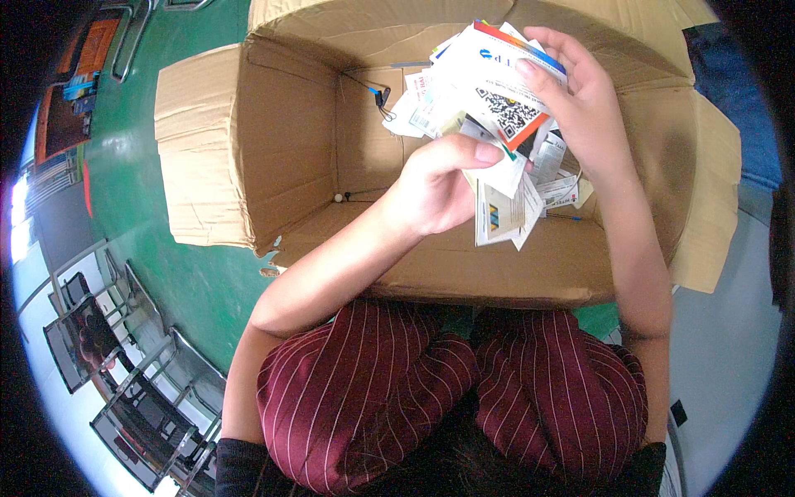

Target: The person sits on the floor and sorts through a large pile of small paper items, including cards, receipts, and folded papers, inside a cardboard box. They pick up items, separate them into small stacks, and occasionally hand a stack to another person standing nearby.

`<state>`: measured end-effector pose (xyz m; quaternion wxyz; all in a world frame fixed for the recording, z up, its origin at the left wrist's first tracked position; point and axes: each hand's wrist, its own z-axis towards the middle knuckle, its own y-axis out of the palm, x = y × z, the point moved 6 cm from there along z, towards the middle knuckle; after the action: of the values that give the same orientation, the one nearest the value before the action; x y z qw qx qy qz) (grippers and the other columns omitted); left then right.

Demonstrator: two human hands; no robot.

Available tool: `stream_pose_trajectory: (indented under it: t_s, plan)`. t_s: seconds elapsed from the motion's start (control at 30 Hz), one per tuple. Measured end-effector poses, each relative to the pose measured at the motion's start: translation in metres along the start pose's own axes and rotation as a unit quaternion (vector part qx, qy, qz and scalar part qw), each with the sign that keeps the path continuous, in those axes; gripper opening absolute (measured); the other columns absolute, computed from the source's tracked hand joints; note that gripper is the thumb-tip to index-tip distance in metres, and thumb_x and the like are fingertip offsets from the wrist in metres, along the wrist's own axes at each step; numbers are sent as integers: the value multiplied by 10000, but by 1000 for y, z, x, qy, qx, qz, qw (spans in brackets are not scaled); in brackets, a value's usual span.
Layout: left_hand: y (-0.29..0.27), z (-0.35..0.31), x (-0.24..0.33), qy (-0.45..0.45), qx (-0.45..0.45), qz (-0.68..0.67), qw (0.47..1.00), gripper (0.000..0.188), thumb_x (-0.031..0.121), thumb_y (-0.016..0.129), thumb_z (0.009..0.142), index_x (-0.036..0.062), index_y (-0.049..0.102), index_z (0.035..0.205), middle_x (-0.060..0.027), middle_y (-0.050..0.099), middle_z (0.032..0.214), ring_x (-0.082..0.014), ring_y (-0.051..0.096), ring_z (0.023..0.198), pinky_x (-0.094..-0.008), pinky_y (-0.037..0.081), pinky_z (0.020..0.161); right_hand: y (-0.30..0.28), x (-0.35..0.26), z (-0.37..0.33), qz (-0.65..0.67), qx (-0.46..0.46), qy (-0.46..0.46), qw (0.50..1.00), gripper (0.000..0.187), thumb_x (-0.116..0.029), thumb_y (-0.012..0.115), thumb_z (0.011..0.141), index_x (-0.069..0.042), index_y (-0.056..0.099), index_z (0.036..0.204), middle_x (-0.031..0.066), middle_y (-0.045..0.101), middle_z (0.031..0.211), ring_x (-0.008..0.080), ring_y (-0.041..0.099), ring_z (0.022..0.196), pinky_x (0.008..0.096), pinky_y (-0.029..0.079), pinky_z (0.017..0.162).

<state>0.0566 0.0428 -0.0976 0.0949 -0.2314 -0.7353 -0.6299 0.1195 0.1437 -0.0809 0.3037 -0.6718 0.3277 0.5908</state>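
Observation:
Above an open cardboard box [464,269], both hands are closed on printed cards. My right hand [584,99] grips a fanned stack of cards [489,66], its thumb across the top card, which bears a square code and an orange stripe. Slightly lower and to the left, my left hand [443,178] pinches another bunch of cards [507,207] under its thumb, their ends hanging down. The two bunches overlap, so where one ends is hard to tell. Inside the box, loose cards and papers [563,189] lie beneath my hands, partly hidden by them.
A dark cord with a blue part [381,95] lies in the box's left side. Cardboard flaps [203,145] spread outward at left and right. My knees in striped maroon trousers [364,398] are against the near side. Metal-framed chairs [141,414] stand on the green floor at left.

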Motion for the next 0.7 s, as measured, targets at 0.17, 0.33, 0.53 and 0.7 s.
stream_pose_trajectory:
  t_s: [0.17,0.33,0.53,0.7]
  plan:
    - [4,2,1,-30,-8,106,994,690,368,555,686,-10,290,1200,-170,488,1025,-283,531,829,-374,431,761,-15,20,-3,169,17,86,982,334,-174,589,745,-15,471,1013,60,538,957,135,514,897,249,416,762]
    - [-3,6,-4,-44,16,-81,996,448,386,395,825,23,412,1087,-99,544,843,-188,545,694,-305,463,631,-30,41,-9,357,40,115,926,299,-153,545,785,-16,463,1037,67,544,953,124,525,879,234,412,771]
    - [0,-2,-1,-41,60,-82,994,398,370,421,818,53,424,1059,-87,511,762,-171,460,580,-304,420,548,-16,34,-9,250,-77,122,957,324,-151,551,779,-17,458,1059,71,533,980,108,517,882,226,406,780]
    - [-1,-12,10,-148,75,-19,986,408,395,435,812,56,457,1037,-98,535,762,-181,482,568,-298,428,503,-3,28,-9,167,-229,124,951,291,-141,571,756,-17,487,1006,51,556,918,84,530,799,216,425,740]
